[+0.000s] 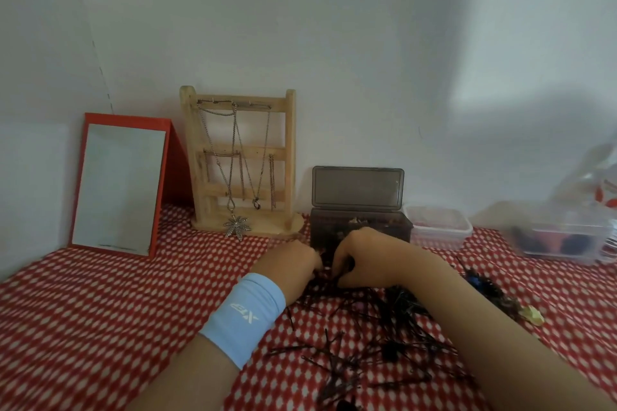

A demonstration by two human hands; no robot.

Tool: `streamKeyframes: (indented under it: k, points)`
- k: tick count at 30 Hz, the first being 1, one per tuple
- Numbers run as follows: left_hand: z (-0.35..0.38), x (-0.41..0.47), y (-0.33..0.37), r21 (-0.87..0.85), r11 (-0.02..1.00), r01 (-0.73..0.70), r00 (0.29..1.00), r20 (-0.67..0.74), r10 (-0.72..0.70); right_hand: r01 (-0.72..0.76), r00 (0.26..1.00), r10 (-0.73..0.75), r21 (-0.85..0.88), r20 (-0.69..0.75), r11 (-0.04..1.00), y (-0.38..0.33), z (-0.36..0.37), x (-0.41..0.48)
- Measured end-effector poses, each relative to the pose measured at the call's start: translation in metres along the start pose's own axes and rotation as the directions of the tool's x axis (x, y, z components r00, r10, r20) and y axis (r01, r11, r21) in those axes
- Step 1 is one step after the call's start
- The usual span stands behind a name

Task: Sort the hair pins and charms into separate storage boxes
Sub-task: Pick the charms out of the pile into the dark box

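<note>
Across the red-and-white patterned cloth [100, 310] spreads a loose heap of dark hair pins [384, 344]. Against the wall [334, 43] stand a red-framed mirror [120, 190], a wooden necklace stand [289, 143], a dark storage box [390, 228] with lid raised, and a clear tub [440, 232] just beside it. The left hand [293, 262] and right hand [367, 253] meet just before the dark box, fingers curled into the pins; whether either pinches one cannot be told

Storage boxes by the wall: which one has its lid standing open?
The dark brown box, right of the wooden necklace stand: its hinged lid stands upright behind it. The clear box beside it shows no raised lid.
</note>
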State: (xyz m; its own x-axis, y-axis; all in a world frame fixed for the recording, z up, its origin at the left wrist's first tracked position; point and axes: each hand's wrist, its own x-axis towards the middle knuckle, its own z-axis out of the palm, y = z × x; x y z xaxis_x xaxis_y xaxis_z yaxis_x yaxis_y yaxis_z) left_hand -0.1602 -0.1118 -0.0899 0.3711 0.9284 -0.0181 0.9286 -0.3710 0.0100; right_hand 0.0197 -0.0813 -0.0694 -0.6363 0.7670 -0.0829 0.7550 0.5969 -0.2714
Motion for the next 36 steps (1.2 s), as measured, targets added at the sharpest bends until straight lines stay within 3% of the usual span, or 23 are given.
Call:
streamKeyframes:
  k: [3, 12, 16, 20, 26, 31, 36]
  points:
    - [-0.001, -0.001, -0.004, 0.006, 1.000, -0.019, 0.995, -0.098, 0.019, 0.009, 0.998, -0.005, 0.064, -0.060, 0.998, 0.005, -0.001, -0.003]
    - [-0.018, -0.010, -0.014, -0.355, 0.927, -0.126, 0.959, -0.284, 0.021, 0.001, 0.990, 0.028, 0.204, -0.139, 0.979, 0.014, -0.007, -0.007]
    - [-0.021, -0.013, -0.029, -0.437, 0.897, -0.066, 0.923, -0.369, -0.112, -0.043, 0.975, 0.096, 0.255, -0.201, 0.966, 0.008, -0.007, -0.006]
    - [-0.014, -0.013, -0.044, -0.548, 0.836, 0.017, 0.873, -0.399, -0.279, -0.003, 0.963, 0.058, 0.203, -0.263, 0.979, -0.006, -0.009, 0.006]
    - [0.002, -0.009, -0.051, -0.573, 0.819, 0.017, 0.876, -0.387, -0.289, 0.039, 0.958, 0.018, 0.194, -0.287, 0.980, -0.031, -0.008, 0.033]
    - [-0.004, -0.008, -0.048, -0.523, 0.852, -0.029, 0.819, -0.501, -0.280, -0.002, 0.944, 0.035, 0.101, -0.329, 0.995, -0.018, -0.015, 0.017]
    - [-0.006, -0.009, -0.020, -0.459, 0.885, -0.077, 0.882, -0.444, -0.154, -0.103, 0.989, 0.103, 0.002, -0.110, 0.995, 0.005, -0.018, -0.011]
